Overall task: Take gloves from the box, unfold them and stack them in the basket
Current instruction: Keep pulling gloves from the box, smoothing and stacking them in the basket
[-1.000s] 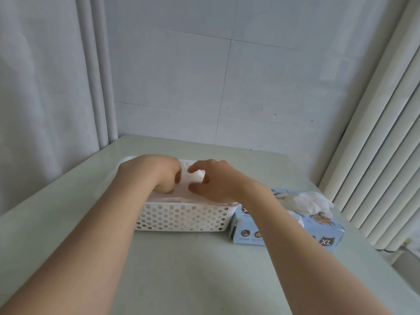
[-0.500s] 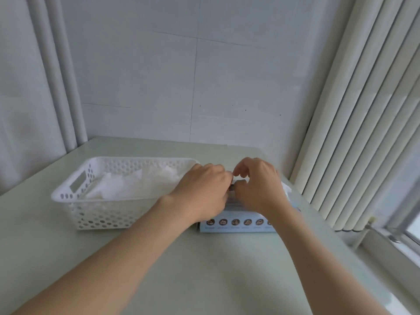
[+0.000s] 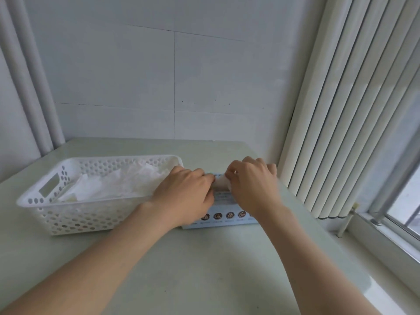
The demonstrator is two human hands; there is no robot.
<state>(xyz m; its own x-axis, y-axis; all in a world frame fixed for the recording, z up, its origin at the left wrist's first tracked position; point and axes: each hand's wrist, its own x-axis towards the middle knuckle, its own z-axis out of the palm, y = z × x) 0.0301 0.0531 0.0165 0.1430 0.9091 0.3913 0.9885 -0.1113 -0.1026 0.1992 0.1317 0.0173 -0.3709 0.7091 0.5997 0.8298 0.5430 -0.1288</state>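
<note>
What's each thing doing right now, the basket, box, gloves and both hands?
basket: upright on the table, part full.
pile of gloves: lying spread inside the basket.
box: flat beside the basket, partly under the hands.
folded glove: bunched over the box, held at both ends.
left hand: fingers curled, pinching the folded glove.
right hand: fingers curled, pinching the folded glove.

Probably a home room: tiled wall [image 3: 204, 76], vertical blinds [image 3: 341, 110], window [image 3: 406, 201].

no text readable, small print on glove box [image 3: 227, 222] front too blurred
</note>
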